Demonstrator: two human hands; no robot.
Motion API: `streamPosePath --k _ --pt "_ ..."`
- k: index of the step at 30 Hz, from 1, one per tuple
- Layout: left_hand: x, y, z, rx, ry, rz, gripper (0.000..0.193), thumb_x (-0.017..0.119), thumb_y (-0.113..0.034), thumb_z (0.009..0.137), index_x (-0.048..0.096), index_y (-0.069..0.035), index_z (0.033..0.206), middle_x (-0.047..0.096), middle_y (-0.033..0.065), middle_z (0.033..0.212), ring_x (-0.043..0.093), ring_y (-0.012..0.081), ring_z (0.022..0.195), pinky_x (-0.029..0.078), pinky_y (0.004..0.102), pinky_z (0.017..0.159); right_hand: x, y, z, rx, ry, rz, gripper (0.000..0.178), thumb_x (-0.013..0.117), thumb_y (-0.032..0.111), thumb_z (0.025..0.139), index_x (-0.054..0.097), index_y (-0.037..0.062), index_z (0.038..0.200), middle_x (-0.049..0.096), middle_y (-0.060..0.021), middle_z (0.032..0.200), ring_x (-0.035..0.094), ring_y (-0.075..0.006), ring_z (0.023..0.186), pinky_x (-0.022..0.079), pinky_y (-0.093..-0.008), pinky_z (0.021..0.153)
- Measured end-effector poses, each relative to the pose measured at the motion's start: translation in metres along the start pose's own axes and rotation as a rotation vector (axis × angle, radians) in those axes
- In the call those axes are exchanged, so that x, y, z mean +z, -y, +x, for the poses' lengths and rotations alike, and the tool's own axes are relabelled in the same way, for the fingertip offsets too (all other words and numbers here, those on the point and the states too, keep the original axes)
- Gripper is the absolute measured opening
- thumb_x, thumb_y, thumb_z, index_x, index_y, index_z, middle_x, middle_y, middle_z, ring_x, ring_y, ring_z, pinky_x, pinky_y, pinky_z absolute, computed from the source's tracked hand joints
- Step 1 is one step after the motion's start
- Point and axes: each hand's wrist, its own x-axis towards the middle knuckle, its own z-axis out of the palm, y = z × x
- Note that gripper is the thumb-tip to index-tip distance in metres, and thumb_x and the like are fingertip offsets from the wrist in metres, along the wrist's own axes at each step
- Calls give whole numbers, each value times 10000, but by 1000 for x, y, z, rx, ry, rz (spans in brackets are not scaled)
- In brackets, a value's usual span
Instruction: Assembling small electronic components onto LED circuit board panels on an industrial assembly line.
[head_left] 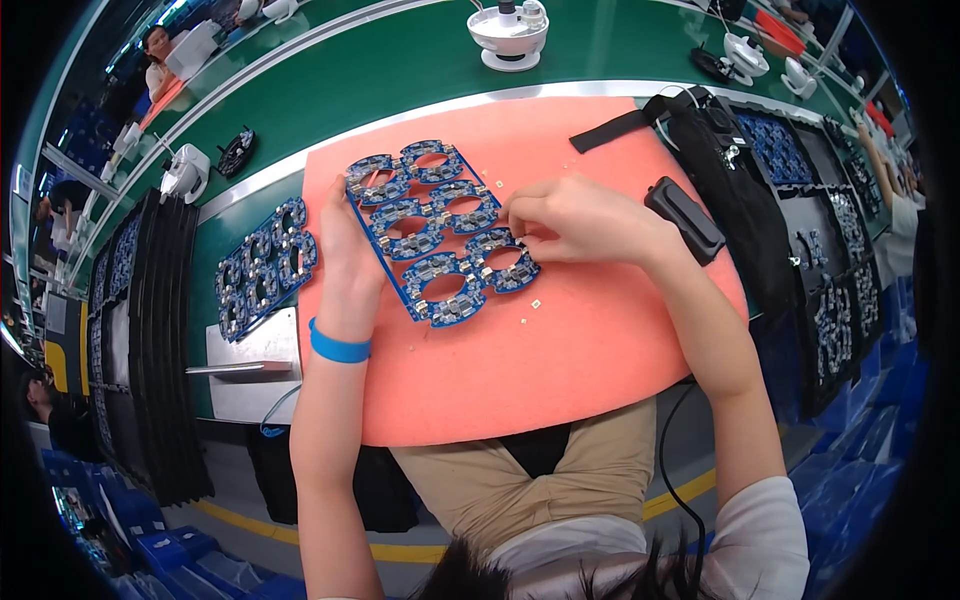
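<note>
Above a pink mat point(520, 370), the left hand point(347, 240) curls round a circuit board's point(437, 217) left edge; the right hand point(585, 222), fingers bent together, meets its right edge, grip unclear. Another board point(277, 262) lies leftward, a black case point(685, 218) rightward; beyond, a white device point(508, 42) stands on the green table point(390, 60).

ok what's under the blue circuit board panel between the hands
The pink mat shows through the round holes of the blue circuit board panel; whatever its solid parts cover can't be seen.
</note>
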Motion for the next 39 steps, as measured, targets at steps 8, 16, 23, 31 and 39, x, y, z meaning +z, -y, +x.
streamPosePath --k 8,16,23,31,39 --pt "-6 0 1 -10 7 77 547 139 -342 979 478 18 1213 622 185 1061 652 326 751 573 424 584 5 -6 -2 -42 42 37 208 647 86 691 567 -5 861 590 -97 847 603 -263 725 502 -346 664" --pt "-4 1 2 -15 18 73 544 140 -337 978 485 20 1201 629 186 1036 650 322 738 573 422 585 1 0 -4 -33 36 -23 187 652 93 703 557 0 835 559 -92 847 593 -251 752 492 -344 670" --pt "-4 0 2 -12 -48 95 469 191 -318 976 504 -18 1156 623 138 1064 643 295 844 569 415 634 1 -2 -3 13 -48 98 154 629 124 720 529 8 735 529 -101 805 570 -264 699 463 -374 626" --pt "-3 -2 4 -9 -31 14 493 181 -310 977 488 10 1192 627 184 1053 649 328 797 567 445 617 12 -2 -3 -119 -104 -58 126 633 114 725 547 22 742 527 -98 814 564 -269 812 471 -373 704" --pt "-9 -3 2 -11 73 124 480 189 -333 980 492 -13 1171 627 150 1031 644 298 822 565 443 668 4 6 -2 26 55 1 198 632 65 720 570 16 902 571 -86 908 594 -252 796 490 -354 685"
